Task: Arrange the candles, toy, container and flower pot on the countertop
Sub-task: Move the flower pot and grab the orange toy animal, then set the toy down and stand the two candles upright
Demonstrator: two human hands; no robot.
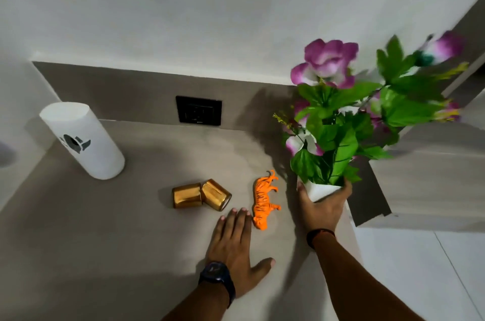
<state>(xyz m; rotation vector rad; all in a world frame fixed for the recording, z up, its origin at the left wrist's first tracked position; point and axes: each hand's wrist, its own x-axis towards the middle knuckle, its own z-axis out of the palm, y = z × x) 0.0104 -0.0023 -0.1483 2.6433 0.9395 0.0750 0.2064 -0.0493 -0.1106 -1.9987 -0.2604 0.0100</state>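
Note:
My right hand (323, 209) grips a white flower pot (320, 191) near the countertop's right edge; purple flowers and green leaves (349, 115) rise from it, leaning right. My left hand (236, 242) lies flat on the grey countertop (105, 228), fingers spread, holding nothing. An orange toy tiger (263, 201) lies on its side just right of my left fingertips. Two gold candles (200, 195) lie tipped over and touching each other, just beyond my left hand. A tall white cylindrical container (84, 140) with a dark mark stands at the far left.
A black wall socket (198, 110) is set in the grey backsplash behind the objects. The counter ends at its right edge beside my right forearm, with a white floor (420, 268) below. A wooden surface (433, 181) lies to the right.

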